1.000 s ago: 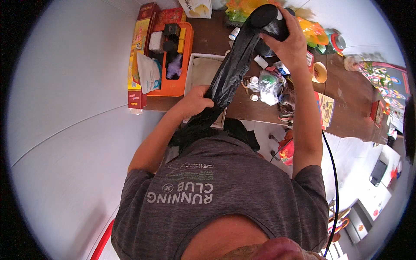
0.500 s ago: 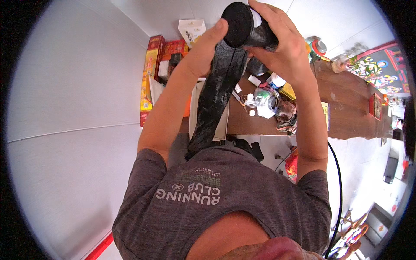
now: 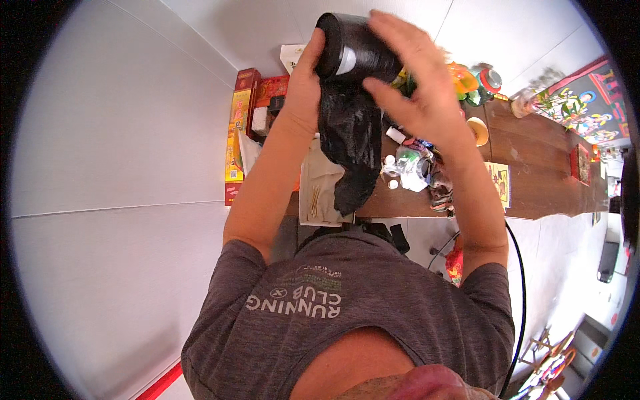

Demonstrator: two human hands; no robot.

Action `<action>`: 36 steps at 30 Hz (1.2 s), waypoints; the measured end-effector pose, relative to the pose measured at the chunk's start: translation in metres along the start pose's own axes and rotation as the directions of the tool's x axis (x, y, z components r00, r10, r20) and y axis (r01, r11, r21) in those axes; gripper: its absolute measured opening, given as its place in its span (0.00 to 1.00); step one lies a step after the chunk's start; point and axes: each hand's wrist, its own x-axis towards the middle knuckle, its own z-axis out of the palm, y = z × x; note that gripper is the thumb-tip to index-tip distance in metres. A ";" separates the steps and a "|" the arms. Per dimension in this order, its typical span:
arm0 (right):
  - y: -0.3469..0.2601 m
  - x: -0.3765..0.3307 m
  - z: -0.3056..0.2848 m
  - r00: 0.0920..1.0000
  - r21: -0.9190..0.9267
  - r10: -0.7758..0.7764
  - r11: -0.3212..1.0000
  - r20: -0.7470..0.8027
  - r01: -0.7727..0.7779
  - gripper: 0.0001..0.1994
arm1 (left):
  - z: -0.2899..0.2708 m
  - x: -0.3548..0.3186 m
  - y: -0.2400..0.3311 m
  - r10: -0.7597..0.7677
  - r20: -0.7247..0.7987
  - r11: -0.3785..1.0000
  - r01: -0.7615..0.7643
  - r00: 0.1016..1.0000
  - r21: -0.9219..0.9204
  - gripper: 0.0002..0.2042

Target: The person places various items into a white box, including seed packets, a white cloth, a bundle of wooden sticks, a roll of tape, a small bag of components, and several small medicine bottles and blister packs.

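One head-worn fisheye view, aimed steeply down over the chest; raised hands seen close at 12 o'clock, counter [image 3: 533, 180] beyond.

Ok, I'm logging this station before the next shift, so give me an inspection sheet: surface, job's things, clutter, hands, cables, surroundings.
Surface: brown wooden table, crowded at its near-left end.
Job's things: black roll held up, black plastic sheet hanging from it.
Clutter: red and yellow boxes, white tray with thin sticks, small white bottles and crumpled wrappers, tape roll, colourful containers.
Hands: left hand grips the roll's end; right hand lies open-fingered over its side.
Cables: black cable running down by the right arm.
Surroundings: white wall, colourful picture at right.
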 end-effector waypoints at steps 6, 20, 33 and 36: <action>0.015 0.003 -0.001 0.954 0.079 0.170 0.978 0.247 -0.195 0.42 | -0.001 -0.008 -0.005 -0.003 -0.103 0.982 0.023 0.995 0.187 0.25; 0.027 -0.006 0.002 0.991 0.005 0.051 0.999 0.125 -0.052 0.42 | -0.037 -0.005 -0.007 -0.096 -0.066 0.994 0.098 0.993 0.041 0.22; 0.021 -0.004 0.015 0.970 -0.054 -0.017 0.998 0.242 0.031 0.41 | -0.045 0.000 -0.013 -0.042 -0.059 0.996 0.046 0.997 0.072 0.28; 0.029 0.000 0.009 0.954 0.184 0.138 0.964 0.268 -0.191 0.38 | -0.048 -0.002 -0.008 -0.124 -0.025 0.990 0.125 0.992 0.069 0.29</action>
